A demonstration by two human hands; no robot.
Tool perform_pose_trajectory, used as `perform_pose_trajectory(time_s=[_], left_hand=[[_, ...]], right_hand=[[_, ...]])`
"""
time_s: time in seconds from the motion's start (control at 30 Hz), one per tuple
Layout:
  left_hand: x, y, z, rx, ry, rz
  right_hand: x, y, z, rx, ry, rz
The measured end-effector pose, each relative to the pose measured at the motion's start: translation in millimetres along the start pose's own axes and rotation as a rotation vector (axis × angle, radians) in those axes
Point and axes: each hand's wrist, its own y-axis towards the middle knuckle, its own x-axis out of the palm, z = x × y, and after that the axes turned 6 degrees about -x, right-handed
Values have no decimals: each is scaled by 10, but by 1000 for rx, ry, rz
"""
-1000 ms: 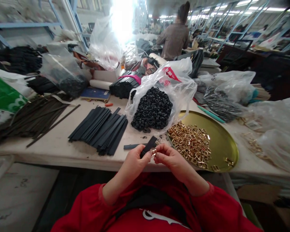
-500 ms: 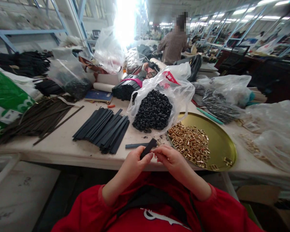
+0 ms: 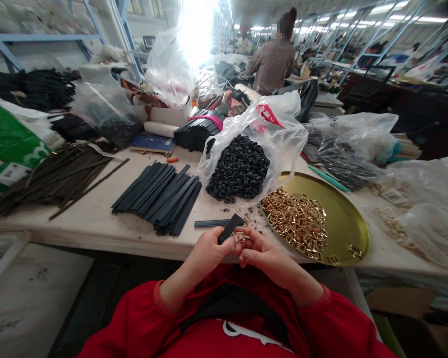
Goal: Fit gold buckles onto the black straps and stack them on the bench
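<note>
Lower centre, hands close together: left hand (image 3: 209, 245) pinching flat black strap (image 3: 230, 228), right hand (image 3: 264, 253) touching small gold metal buckle (image 3: 239, 237), grip unclear. Joined or not, cannot tell. Remaining: loose dark strips (image 3: 157, 199), centre-left; gold buckle heap (image 3: 296, 221), lower right.

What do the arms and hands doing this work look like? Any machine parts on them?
No machine parts or cables show. The left hand and right hand are a person's, without gloves. The loose sleeves are red, with gathered-looking cuffs that leave the forearms bare.
</note>
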Motion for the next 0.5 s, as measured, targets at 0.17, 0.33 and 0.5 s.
perform_pose_trajectory(time_s=[0.17,0.33,0.5], left_hand=[[-8,9,-98,35,2,-51],[-91,-33,-161,11,123,-57],[-60,-38,-78,90,168,-154]], right_hand=[[-63,90,104,-159,-241,239],[-89,141,105,-67,189,428],[52,134,205,10,296,397]])
